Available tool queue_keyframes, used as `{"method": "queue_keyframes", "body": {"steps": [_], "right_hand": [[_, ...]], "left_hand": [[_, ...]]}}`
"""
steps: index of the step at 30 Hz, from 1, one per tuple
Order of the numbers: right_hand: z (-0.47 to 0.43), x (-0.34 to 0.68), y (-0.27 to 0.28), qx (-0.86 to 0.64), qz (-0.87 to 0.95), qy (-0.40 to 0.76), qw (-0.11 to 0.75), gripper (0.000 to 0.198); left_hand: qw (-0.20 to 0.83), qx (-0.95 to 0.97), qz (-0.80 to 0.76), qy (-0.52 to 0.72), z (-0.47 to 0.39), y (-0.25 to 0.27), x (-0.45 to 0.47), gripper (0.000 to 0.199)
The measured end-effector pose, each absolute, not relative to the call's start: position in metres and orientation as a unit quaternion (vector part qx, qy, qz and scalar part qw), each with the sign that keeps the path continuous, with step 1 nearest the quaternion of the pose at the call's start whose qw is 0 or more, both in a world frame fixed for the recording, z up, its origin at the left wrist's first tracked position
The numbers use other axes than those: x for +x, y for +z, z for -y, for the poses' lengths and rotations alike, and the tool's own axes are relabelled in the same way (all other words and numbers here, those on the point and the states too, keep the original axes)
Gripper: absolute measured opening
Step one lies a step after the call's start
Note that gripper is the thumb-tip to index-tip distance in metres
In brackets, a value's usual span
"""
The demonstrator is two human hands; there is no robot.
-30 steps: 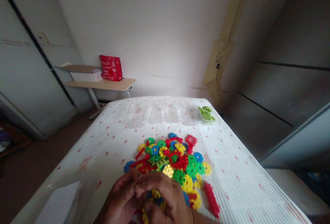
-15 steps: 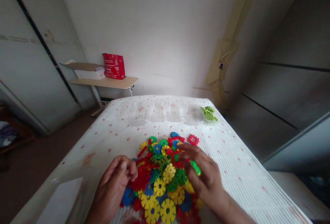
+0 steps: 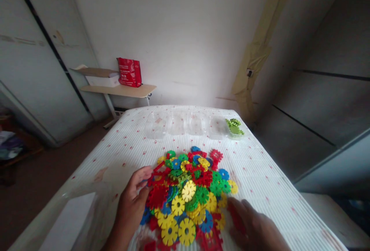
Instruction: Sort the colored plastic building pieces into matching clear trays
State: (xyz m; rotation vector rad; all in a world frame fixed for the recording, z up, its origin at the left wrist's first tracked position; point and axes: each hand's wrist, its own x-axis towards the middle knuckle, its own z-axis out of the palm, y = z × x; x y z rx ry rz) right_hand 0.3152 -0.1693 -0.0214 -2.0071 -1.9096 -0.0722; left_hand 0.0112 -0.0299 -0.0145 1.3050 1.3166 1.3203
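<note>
A heap of plastic notched building discs and square pieces in red, yellow, green and blue lies in front of me. At its left side my left hand (image 3: 134, 199) rests with fingers apart and slightly curved, near a red piece (image 3: 157, 196). On the right, low down, my right hand (image 3: 250, 222) is smeared by motion beside the heap. Some red (image 3: 237, 215) shows at its fingers; whether it is held is unclear. A yellow disc (image 3: 189, 191) lies on top of the heap, next to an olive-green square piece (image 3: 182, 179).
Clear plastic containers (image 3: 156, 129) stand in a row at the table's far side. The rightmost holds light-green pieces (image 3: 234, 126). A white box (image 3: 71, 220) sits at the near left. Behind, a side table (image 3: 130, 91) carries a red bag (image 3: 129, 73).
My right hand has moved from over the heap down to its right, uncovering green, blue and yellow discs. My left hand has opened out from a loose curl and shifted slightly right.
</note>
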Motion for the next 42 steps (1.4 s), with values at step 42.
{"method": "queue_keyframes", "body": {"steps": [42], "right_hand": [[0.048,0.286,-0.011,-0.569,0.728,0.026,0.382,0.042]], "left_hand": [[-0.003,0.824,-0.419,0.383,0.036,-0.041,0.049,0.051]]}}
